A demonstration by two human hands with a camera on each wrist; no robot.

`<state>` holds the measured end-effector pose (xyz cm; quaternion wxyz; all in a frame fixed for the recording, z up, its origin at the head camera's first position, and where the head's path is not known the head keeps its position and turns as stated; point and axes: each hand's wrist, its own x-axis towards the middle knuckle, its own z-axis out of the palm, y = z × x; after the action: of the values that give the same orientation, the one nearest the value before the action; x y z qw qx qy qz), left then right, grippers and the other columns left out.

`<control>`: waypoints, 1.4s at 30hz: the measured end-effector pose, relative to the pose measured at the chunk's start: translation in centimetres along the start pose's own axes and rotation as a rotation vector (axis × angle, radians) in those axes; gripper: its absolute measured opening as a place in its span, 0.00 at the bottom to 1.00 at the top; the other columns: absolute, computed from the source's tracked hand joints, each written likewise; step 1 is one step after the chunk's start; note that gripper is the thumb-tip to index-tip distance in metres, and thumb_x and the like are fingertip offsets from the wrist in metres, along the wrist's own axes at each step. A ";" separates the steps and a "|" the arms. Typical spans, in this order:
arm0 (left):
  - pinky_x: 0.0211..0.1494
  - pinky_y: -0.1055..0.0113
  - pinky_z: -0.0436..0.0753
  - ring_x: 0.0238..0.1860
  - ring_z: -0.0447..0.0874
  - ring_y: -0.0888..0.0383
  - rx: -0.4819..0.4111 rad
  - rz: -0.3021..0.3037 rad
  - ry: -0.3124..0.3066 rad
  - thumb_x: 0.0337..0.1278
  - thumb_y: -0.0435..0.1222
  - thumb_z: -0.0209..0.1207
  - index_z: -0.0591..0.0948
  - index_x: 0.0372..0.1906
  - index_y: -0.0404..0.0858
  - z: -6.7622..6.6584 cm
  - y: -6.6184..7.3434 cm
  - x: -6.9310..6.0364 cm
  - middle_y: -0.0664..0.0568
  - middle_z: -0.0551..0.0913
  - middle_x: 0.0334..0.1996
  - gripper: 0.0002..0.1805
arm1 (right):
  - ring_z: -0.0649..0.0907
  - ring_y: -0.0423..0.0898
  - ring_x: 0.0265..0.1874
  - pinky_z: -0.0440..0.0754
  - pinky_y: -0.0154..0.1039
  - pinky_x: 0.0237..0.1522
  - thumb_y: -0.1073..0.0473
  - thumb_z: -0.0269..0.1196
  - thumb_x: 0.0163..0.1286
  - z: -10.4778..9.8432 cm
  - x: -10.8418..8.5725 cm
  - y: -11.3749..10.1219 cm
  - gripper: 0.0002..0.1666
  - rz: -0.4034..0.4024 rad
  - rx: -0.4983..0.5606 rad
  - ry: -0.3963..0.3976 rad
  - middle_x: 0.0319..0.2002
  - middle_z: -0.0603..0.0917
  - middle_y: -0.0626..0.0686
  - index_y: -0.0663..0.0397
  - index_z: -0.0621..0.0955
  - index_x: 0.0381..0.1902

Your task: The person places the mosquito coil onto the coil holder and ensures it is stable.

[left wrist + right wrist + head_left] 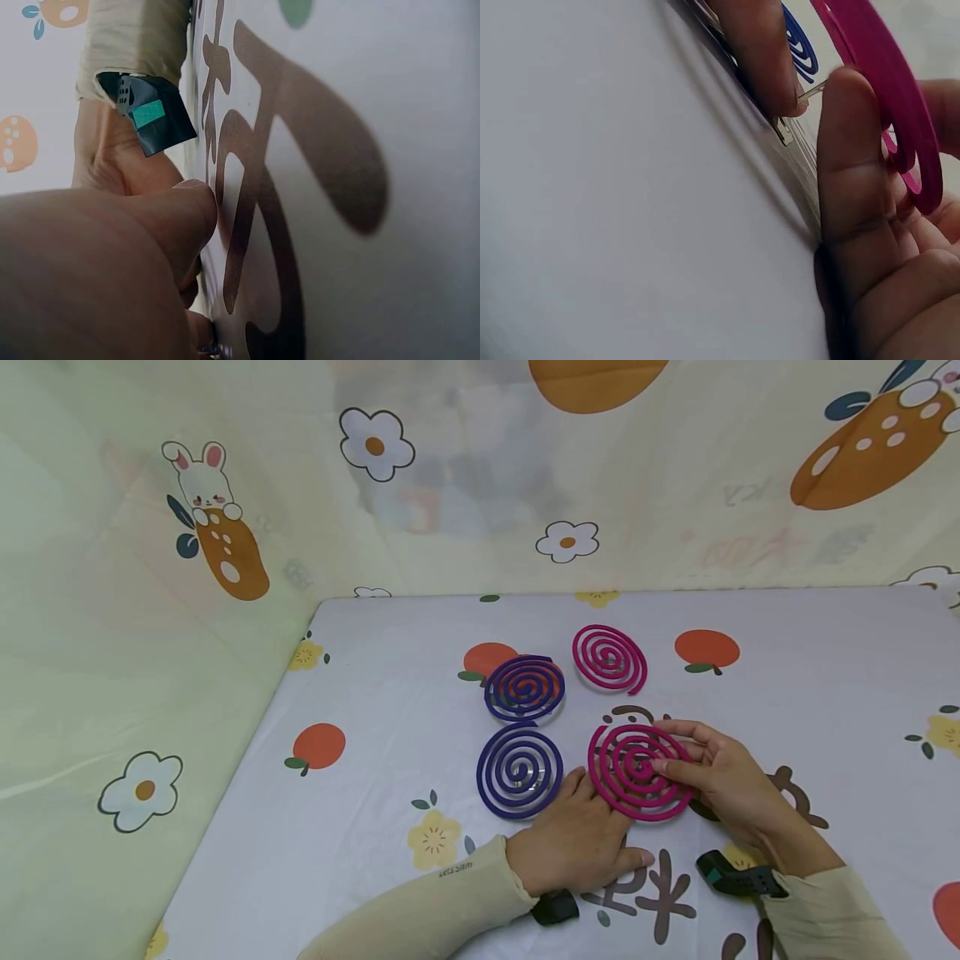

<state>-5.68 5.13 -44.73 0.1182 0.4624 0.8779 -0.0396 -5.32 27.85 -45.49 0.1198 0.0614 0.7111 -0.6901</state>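
My right hand (723, 781) pinches the near magenta mosquito coil (637, 766) by its right side, thumb on top. In the right wrist view this coil (904, 90) is tilted above the table. Below it, a thin metal stand (786, 133) has a pin rising toward the coil. My left hand (573, 843) lies palm down, its straight fingers reaching the coil's lower left edge. A fingertip at the stand appears in the right wrist view. Left of the hands is a dark blue coil (520, 770); its centre sits over a metal piece.
Behind it lies another dark blue coil (525, 687), almost touching the nearer one. A second magenta coil (609, 657) is at the back. The white printed cloth (360, 693) covers the table, with a patterned curtain (465, 493) behind.
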 end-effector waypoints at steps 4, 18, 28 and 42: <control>0.83 0.52 0.52 0.84 0.41 0.53 -0.018 0.001 -0.006 0.74 0.67 0.43 0.47 0.86 0.49 0.0 0.0 0.0 0.54 0.50 0.85 0.47 | 0.90 0.42 0.44 0.88 0.36 0.46 0.57 0.68 0.75 0.1 0.0 -0.1 0.34 -0.005 -0.020 0.012 0.46 0.89 0.48 0.55 0.69 0.74; 0.82 0.52 0.55 0.83 0.45 0.52 -0.003 0.015 0.027 0.75 0.66 0.44 0.49 0.86 0.47 -0.1 0.0 -0.2 0.52 0.53 0.84 0.46 | 0.90 0.41 0.44 0.88 0.36 0.45 0.58 0.67 0.75 0.1 0.0 -0.1 0.35 -0.022 0.008 0.020 0.48 0.90 0.44 0.57 0.68 0.74; 0.82 0.53 0.55 0.83 0.48 0.50 0.016 0.026 0.040 0.76 0.65 0.43 0.49 0.86 0.46 0.1 -0.1 -0.2 0.51 0.54 0.84 0.46 | 0.90 0.40 0.46 0.88 0.37 0.46 0.58 0.67 0.75 0.1 0.0 0.1 0.35 -0.028 0.025 0.019 0.49 0.90 0.44 0.57 0.68 0.74; 0.82 0.51 0.56 0.82 0.49 0.49 0.033 0.030 0.048 0.78 0.63 0.41 0.48 0.86 0.44 0.0 -0.1 -0.3 0.51 0.56 0.83 0.44 | 0.91 0.41 0.45 0.87 0.36 0.46 0.60 0.68 0.74 0.0 0.2 0.3 0.30 -0.029 0.074 0.018 0.47 0.90 0.47 0.55 0.68 0.69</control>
<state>-5.61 4.81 -44.68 0.0903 0.4782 0.8726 -0.0412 -5.39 27.87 -45.84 0.1010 0.0616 0.6868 -0.7172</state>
